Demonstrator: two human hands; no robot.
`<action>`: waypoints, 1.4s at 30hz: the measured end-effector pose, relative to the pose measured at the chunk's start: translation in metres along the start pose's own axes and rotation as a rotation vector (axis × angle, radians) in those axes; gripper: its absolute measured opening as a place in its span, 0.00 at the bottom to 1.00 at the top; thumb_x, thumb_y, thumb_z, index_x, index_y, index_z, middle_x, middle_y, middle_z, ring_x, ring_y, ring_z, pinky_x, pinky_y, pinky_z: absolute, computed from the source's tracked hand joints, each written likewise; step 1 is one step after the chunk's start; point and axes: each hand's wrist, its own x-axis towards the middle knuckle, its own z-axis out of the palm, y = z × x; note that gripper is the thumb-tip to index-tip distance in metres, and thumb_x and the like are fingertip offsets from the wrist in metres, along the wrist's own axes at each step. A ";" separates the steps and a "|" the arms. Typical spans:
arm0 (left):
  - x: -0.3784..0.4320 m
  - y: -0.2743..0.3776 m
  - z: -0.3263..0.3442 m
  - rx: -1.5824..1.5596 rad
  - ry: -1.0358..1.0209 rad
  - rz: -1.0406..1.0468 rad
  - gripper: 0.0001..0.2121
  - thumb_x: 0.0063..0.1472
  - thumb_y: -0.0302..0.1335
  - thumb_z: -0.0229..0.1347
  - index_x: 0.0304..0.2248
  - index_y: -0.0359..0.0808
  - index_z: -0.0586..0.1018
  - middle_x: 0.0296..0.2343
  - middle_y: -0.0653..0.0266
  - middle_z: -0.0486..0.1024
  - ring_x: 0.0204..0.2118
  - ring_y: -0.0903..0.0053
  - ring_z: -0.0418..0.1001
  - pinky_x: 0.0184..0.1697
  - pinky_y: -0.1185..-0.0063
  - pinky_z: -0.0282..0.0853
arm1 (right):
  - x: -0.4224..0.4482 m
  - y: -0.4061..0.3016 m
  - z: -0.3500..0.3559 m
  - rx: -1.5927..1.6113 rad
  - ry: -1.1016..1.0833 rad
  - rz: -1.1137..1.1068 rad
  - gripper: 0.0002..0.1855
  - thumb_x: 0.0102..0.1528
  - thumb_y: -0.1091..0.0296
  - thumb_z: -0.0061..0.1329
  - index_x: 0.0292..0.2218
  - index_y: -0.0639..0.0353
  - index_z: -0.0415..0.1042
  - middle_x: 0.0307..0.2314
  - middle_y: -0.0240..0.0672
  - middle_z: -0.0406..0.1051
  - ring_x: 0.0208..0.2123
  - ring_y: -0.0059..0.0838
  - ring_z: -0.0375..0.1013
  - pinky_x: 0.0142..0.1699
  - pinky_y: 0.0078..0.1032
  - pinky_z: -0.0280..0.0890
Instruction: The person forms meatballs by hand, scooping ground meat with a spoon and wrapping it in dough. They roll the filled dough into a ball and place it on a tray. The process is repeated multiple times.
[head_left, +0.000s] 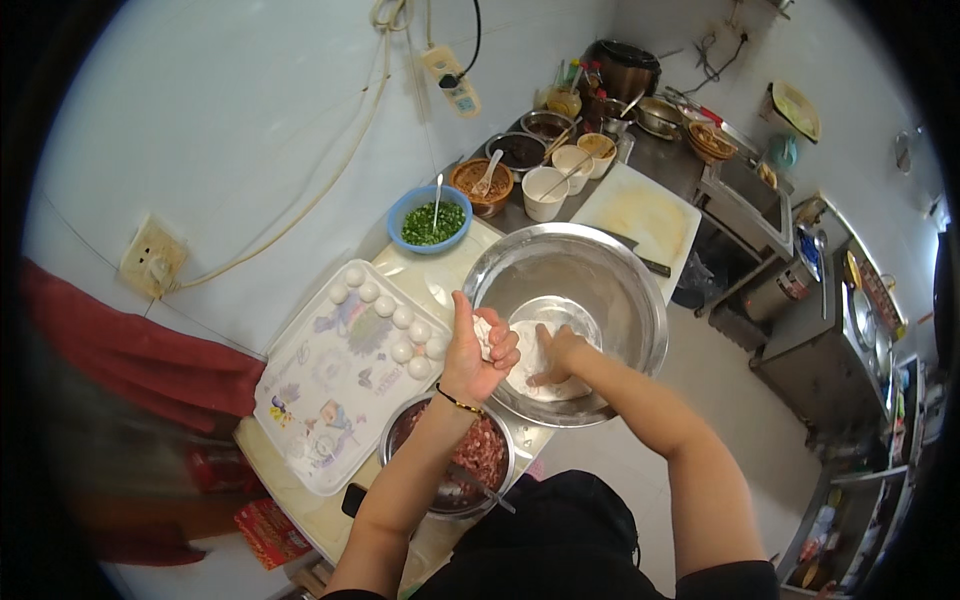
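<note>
My left hand (484, 352) is curled around a lump of white dough (482, 336), held above the near left rim of a large steel bowl (637, 300). Inside that bowl, my right hand (559, 356) has its fingers on a white, flour-like mass (525, 360); whether it grips any is hidden. Several round white balls (385, 305) lie at the far right part of a printed white tray (300, 420). Below my left forearm, a steel bowl of minced meat (484, 450) has a metal utensil (491, 491) resting across it.
Beyond the tray stands a blue bowl of chopped greens (433, 223). White tubs (545, 193) and sauce bowls (517, 152) line the back counter. A cutting board (637, 210) with a knife (652, 265) adjoins the large bowl. A dark phone-like object (353, 499) lies by the tray.
</note>
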 end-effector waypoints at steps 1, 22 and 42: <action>0.001 0.001 -0.009 -0.064 -0.070 -0.013 0.26 0.58 0.57 0.40 0.28 0.42 0.73 0.20 0.69 0.67 0.23 0.80 0.64 0.25 0.84 0.61 | 0.002 -0.003 0.001 -0.026 -0.001 0.010 0.65 0.35 0.32 0.56 0.60 0.59 0.35 0.54 0.63 0.44 0.52 0.55 0.58 0.53 0.35 0.59; -0.067 -0.034 0.038 0.103 0.131 0.108 0.20 0.59 0.18 0.44 0.52 0.35 0.58 0.51 0.50 0.59 0.55 0.62 0.59 0.54 0.70 0.61 | 0.031 0.035 0.055 -0.219 0.101 -0.169 0.41 0.41 0.54 0.56 0.49 0.73 0.56 0.45 0.52 0.57 0.49 0.46 0.60 0.49 0.31 0.63; -0.173 -0.012 -0.005 0.248 0.496 0.303 0.13 0.61 0.21 0.45 0.45 0.27 0.63 0.37 0.52 0.69 0.43 0.67 0.70 0.49 0.75 0.68 | -0.179 -0.012 0.023 1.053 0.008 -0.684 0.30 0.51 0.68 0.50 0.54 0.61 0.57 0.43 0.39 0.65 0.38 0.23 0.70 0.39 0.22 0.67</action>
